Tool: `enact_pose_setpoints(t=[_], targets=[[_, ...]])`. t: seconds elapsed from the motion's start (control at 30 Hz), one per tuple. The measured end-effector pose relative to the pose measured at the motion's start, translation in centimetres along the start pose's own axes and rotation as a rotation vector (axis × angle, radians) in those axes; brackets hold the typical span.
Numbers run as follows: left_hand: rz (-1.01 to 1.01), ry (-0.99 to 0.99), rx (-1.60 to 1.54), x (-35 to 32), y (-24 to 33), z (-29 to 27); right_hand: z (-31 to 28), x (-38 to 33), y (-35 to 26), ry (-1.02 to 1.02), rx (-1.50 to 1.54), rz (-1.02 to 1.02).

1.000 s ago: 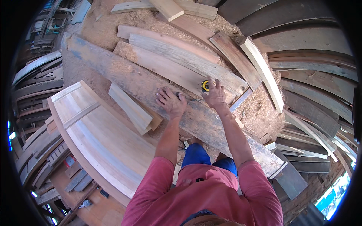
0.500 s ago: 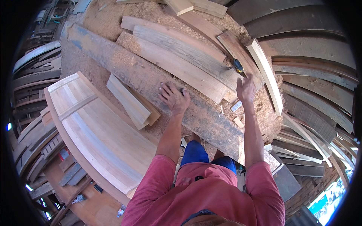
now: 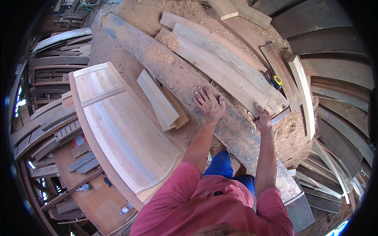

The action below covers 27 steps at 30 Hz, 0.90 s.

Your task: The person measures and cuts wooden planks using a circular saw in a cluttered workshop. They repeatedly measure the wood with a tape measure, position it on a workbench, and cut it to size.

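Observation:
My left hand (image 3: 210, 105) lies flat with fingers spread on a long, worn, dusty plank (image 3: 169, 72) that runs diagonally in front of me. A pale wooden board (image 3: 224, 72) lies beyond it. My right hand (image 3: 263, 118) is at this board's near right end, one finger over its top face and the others curled at the edge. Just past that hand, a yellow and black tape measure (image 3: 277, 82) rests by a grey weathered board (image 3: 236, 67) and a reddish-brown board (image 3: 279, 74).
A framed wooden panel (image 3: 130, 129) stands at left, with short offcuts (image 3: 159, 104) between it and the plank. Upright pale timber (image 3: 303, 96) is at right, before stacked dark boards (image 3: 334, 67). Sawdust (image 3: 291, 133) covers the ground. A bottle (image 3: 126, 208) lies lower left.
My right hand has left the tape measure and come nearer, to the board's end. The tape measure now lies turned, its yellow face showing. My left hand stays on the plank; the view has shifted.

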<state>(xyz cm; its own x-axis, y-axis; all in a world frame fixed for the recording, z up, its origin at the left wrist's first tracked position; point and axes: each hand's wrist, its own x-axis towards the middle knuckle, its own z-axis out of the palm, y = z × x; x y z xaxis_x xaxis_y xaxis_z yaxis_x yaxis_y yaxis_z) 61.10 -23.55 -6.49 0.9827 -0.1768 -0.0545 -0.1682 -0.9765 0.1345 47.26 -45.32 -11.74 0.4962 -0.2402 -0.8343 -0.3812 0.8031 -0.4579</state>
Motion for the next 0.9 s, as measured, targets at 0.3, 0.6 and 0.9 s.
enact_pose_setpoints(t=[0.3,0.6,0.9], targets=[[-0.092,-0.133,0.042,0.4,0.8,-1.0,11.8,-14.7,-15.0,-0.117,-0.483,-0.738],[0.001,0.005,0.002,-0.3,-0.7,1.1,7.3,-18.9,-12.8,0.122,-1.376,-1.293],[-0.350,-0.393,-1.795,1.9,-6.2,-3.7,3.5,-23.7,6.6,0.089,-1.212,-1.195]])
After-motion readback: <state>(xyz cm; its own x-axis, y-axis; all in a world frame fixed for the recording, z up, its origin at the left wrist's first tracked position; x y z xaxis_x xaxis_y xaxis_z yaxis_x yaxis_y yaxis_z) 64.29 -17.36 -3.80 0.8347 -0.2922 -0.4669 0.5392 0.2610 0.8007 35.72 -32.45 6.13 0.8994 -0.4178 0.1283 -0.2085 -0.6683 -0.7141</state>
